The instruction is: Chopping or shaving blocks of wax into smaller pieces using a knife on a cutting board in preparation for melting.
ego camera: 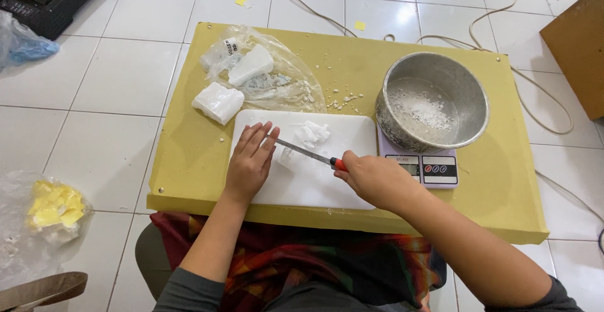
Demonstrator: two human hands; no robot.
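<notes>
The right hand point(376, 178) is closed around a red-handled knife point(308, 153), and the left hand point(250, 161) lies flat with fingers spread on the white board point(314, 186).

The blade points toward 10 o'clock and its tip meets the left fingertips; just at 12 o'clock of the blade lies a small pile of white chunks point(311, 133) on the board. At 3 o'clock of the board a metal bowl point(433, 101) with white crumbs stands on a scale point(423, 168). At 11 o'clock a white block point(218, 102) rests on the yellow table point(189, 161), just beside a plastic bag point(264, 76) holding another piece.
</notes>
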